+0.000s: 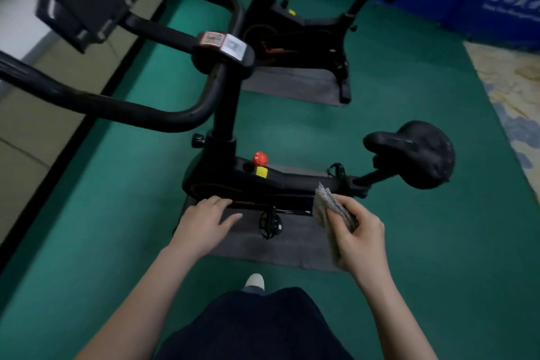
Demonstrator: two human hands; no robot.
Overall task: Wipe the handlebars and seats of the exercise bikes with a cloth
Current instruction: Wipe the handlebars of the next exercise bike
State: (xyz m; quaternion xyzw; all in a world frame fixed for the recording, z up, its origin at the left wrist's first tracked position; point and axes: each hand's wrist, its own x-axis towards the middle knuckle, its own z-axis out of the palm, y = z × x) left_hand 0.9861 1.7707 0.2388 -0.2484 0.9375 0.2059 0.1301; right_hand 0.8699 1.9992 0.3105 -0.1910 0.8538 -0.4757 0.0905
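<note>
On green floor [409, 102] beside bike [280, 181], right hand [361, 240] fingers [349, 205] grasping cloth [323, 202], left hand [201, 225] fingers released

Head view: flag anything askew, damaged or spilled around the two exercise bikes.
Nothing stands out. Near bike and far bike stand upright on their grey mats, seats in place. The right hand grips the cloth; the left hand is empty.
</note>
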